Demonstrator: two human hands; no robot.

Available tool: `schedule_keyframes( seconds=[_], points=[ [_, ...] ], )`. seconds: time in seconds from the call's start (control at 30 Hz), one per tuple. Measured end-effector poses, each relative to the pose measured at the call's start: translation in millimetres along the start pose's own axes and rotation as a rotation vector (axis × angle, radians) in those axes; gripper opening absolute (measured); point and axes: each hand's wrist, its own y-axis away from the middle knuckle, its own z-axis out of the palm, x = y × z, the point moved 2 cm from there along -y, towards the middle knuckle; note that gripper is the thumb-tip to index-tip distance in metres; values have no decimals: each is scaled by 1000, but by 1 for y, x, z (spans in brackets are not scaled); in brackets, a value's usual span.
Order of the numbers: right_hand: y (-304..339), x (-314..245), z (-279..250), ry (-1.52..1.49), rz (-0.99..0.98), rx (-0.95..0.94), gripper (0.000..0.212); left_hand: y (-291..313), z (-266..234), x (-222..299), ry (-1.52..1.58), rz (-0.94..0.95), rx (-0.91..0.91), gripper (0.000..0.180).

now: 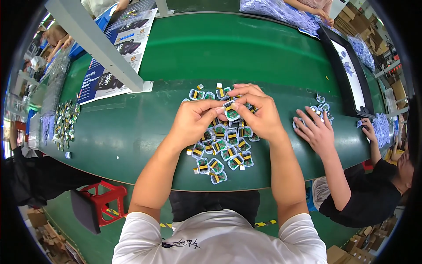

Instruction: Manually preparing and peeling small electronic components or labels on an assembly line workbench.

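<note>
A small pale-blue plastic casing with a green circuit board and a black and yellow part inside is held up between my two hands. My left hand pinches its left side with thumb and index finger. On its other side, my right hand grips it with bent fingers. Beneath and in front of my hands lies a loose pile of like casings, several with the same green boards and black and yellow parts. The table's near edge runs just in front of my body.
On my right, a co-worker's hand rests over a smaller group of casings. A black-framed tray stands beyond it. To the left are a heap of small parts, a grey post and a printed sheet. A red stool stands below.
</note>
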Motion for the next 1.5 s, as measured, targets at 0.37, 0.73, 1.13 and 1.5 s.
schedule_keyframes(
  seconds=[0.37,0.73,1.13,1.5],
  points=[
    [1,-3,-3,-20,-29,-19,3,1,-3,5,-66,26,-45,20],
    [-3,-6,13,-24,-44,1,4,1,-7,-8,72,26,16,20],
    [-4,-30,17,531,-336,25,16,-4,-4,-12,190,-201,-1,21],
    [-31,25,-15,144,191,105,10,-15,-13,-27,367,-216,79,24]
  ],
)
